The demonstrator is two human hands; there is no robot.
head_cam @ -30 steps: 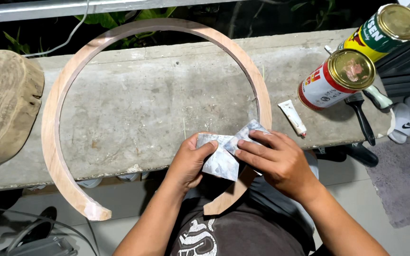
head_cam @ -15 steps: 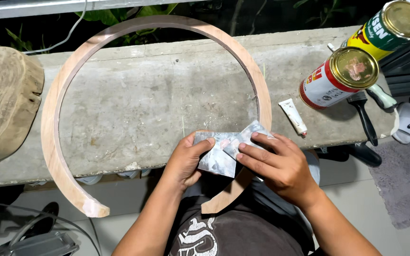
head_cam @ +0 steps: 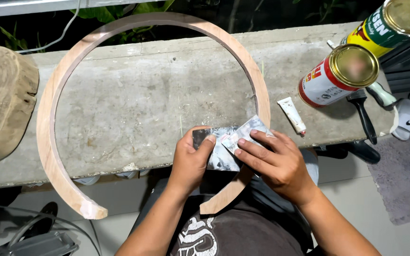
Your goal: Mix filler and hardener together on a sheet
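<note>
A large open wooden ring lies across a grey concrete slab, its gap facing me. My left hand and my right hand both hold a crumpled silvery sheet at the slab's near edge, over the ring's right lower end. My left thumb presses on the sheet's dark upper part. Fingers of my right hand lie flat on its lighter right flap. The ring's right end sticks out below the hands.
A rough wooden block rests at the left. Right of the ring lie a small white tube, a red-and-white can, a yellow-and-green can and a black-handled tool. Cables and a dark object sit on the floor.
My hands have shifted slightly on the silvery sheet, the right fingers spreading flatter over its right flap. The ring has stayed in place.
</note>
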